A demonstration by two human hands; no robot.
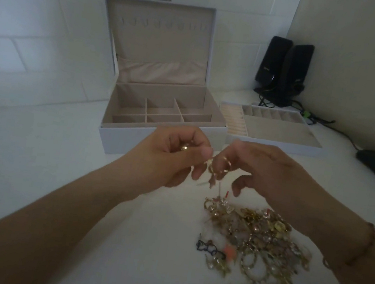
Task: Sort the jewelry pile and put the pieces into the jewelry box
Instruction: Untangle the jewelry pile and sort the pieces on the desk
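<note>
White tabletop: both hands, left hand (pixel 174 157) and right hand (pixel 257 168), pinch tangled gold earrings (pixel 217 173) above the pile (pixel 259 238), the open jewelry box (pixel 161 114) straight ahead beyond them

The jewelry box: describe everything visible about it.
The jewelry box is a white rectangular case lined in what looks like beige velvet. It stands on the white table by the wall, beyond both hands. Its lid is open and upright, with a row of small hooks and a gathered fabric pocket inside. The base is split by dividers into several compartments, all apparently empty. Its removable tray lies beside it.
</note>
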